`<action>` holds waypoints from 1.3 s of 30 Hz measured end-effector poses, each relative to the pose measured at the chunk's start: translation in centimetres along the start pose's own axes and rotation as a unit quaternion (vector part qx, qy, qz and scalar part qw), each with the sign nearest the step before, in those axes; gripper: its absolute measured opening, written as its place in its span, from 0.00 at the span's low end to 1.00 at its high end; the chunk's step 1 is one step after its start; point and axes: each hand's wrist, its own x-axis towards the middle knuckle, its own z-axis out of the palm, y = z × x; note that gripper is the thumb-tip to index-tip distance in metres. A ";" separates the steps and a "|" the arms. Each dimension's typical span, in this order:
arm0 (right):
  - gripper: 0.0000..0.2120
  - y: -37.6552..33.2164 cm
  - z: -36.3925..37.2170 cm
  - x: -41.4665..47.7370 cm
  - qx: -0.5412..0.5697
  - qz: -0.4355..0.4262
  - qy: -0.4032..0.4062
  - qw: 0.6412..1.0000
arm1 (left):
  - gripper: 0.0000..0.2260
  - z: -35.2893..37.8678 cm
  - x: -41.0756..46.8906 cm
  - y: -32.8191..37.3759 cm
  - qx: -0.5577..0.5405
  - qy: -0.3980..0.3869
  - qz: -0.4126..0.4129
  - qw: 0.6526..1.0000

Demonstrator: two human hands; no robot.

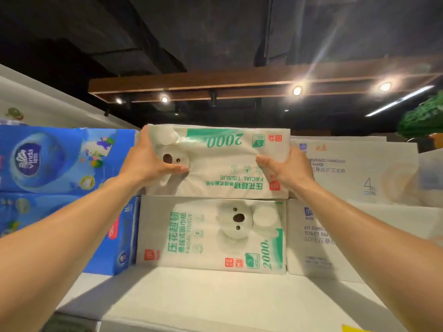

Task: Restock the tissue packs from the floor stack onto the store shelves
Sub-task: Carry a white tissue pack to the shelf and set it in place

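Small spotlights [297, 90] on a wooden beam [215, 83] give the light. The right-hand ones flare into long streaks across the dim ceiling [191, 32]. Below, the white shelf [215, 291] is bright, and the forearms [72, 236] throw soft grey shadows onto it. The film of the upper tissue pack [215, 161] shows mild glare. The pale packs at right [354, 168] look blurred, their print smeared. The wide lens bends the edges and stretches the arms.

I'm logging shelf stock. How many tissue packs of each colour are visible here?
Green-and-white: 2, the upper koala pack and the lower koala pack.
Blue: 2, the upper blue pack and the lower blue pack.
Plain white: 2, the upper white pack and the lower white pack.
Total: 6.
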 end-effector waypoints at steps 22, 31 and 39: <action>0.39 -4.0 -4.7 -6.5 -0.257 -0.095 -0.026 0.961 | 0.46 -0.5 -8.5 1.6 0.154 -0.057 0.131 0.978; 0.37 -6.9 -10.6 -23.2 -0.366 -0.041 -0.108 0.923 | 0.43 -1.6 -19.7 4.3 0.062 -0.226 0.245 0.941; 0.31 -8.9 -17.3 -35.1 -0.394 0.026 -0.124 0.910 | 0.49 -4.4 -29.1 9.0 -0.056 -0.311 0.300 0.900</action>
